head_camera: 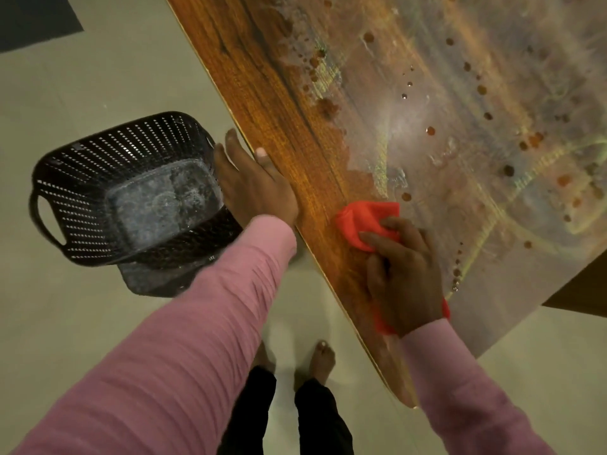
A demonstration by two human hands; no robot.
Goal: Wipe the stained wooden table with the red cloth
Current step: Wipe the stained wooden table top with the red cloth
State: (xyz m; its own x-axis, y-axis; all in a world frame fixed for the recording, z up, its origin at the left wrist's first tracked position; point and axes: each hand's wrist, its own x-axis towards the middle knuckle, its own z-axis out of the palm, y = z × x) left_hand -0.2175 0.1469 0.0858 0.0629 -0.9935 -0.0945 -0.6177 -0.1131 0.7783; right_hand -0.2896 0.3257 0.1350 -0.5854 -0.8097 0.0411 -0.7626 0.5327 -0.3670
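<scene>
A glossy wood-grain desk (282, 103) runs diagonally, its far side covered by a cloudy, streaked film dotted with round brown spots (430, 130). The right hand (404, 277), in a ribbed pink sleeve, curls its fingers round a bunched red cloth (364, 221) pressed onto the desk near its front edge. The left hand (256, 188) lies straight-fingered along that edge, thumb on top, gripping nothing. Just off the desk, by those fingers, is a black perforated plastic basket (98, 159) with loop handles, over a pale smooth floor (82, 77)
</scene>
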